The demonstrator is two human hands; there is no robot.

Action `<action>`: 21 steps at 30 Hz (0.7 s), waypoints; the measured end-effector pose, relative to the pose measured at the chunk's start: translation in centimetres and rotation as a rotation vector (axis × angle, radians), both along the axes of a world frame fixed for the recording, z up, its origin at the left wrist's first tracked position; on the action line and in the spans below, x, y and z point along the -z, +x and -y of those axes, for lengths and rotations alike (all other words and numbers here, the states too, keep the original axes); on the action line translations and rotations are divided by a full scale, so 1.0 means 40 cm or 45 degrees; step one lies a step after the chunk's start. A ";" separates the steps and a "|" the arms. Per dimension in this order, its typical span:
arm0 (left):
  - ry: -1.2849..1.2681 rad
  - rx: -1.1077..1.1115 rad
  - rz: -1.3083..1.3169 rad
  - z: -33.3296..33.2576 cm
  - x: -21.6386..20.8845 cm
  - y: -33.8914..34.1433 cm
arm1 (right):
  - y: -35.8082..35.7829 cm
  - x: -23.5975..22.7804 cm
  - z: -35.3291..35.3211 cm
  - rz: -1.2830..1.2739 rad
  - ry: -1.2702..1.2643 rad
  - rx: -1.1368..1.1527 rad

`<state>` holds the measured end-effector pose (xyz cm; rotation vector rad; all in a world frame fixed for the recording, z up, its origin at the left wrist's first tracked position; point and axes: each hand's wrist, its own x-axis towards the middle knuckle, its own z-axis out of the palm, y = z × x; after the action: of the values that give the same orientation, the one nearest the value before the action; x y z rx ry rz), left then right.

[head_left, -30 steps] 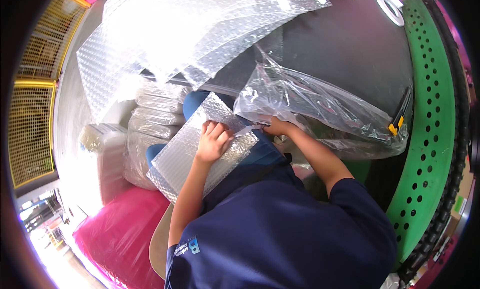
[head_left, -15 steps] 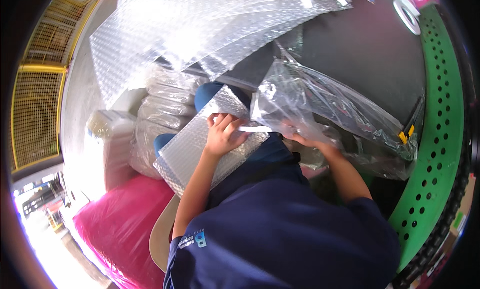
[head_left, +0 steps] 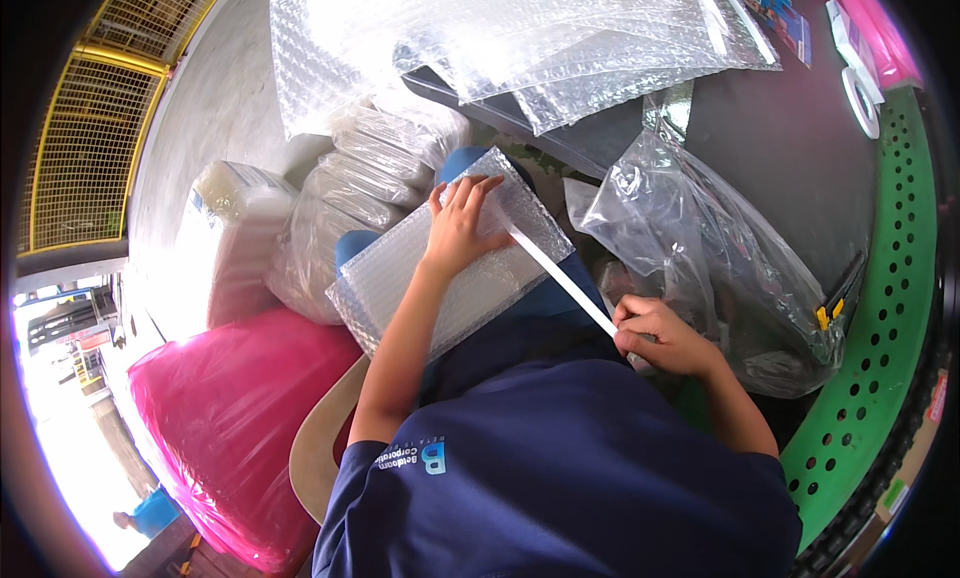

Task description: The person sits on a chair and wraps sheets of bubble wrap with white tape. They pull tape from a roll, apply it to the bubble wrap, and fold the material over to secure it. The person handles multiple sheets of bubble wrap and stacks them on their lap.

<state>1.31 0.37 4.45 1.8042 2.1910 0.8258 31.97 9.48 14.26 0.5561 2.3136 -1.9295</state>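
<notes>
A bubble wrap pouch (head_left: 400, 288) lies slanted across my lap. My left hand (head_left: 462, 223) rests on its upper part, fingers apart and thumb stretched toward the pouch's right side. From near that thumb a narrow white strip (head_left: 565, 283) runs taut, down and to the right. Its lower end is pinched in my closed right hand (head_left: 662, 336), which is off the pouch near my right thigh. Whether the strip's upper end is still stuck to the pouch, I cannot tell.
Bubble wrap sheets (head_left: 600, 38) cover the dark table (head_left: 790, 128) ahead. At right lie a clear plastic bag (head_left: 700, 238), a yellow-and-black cutter (head_left: 830, 306) and a white roll (head_left: 860, 103), beside a perforated green panel (head_left: 850, 378). Wrapped stacks (head_left: 345, 198) and a pink bundle (head_left: 230, 418) stand left.
My right hand has come away from the clear bag, down and toward me, drawing the white strip out longer. My left hand has opened over the pouch. The whole view has shifted somewhat.
</notes>
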 end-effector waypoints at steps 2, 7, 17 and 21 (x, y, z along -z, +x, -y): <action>0.064 -0.011 -0.031 0.009 0.018 0.002 | -0.017 0.004 0.016 -0.105 0.112 -0.038; -0.016 -0.098 0.181 0.032 0.062 0.037 | -0.059 -0.042 0.043 -0.093 0.171 0.031; -0.353 -0.398 0.161 0.014 0.034 0.078 | -0.119 -0.099 0.043 -0.142 0.278 0.044; -0.462 -0.244 -0.008 0.027 0.033 0.067 | -0.099 -0.077 0.047 0.142 0.121 -0.029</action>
<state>4.00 -0.69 3.12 1.4451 2.3590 0.4155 28.01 7.61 17.34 0.6264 2.3407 -1.7387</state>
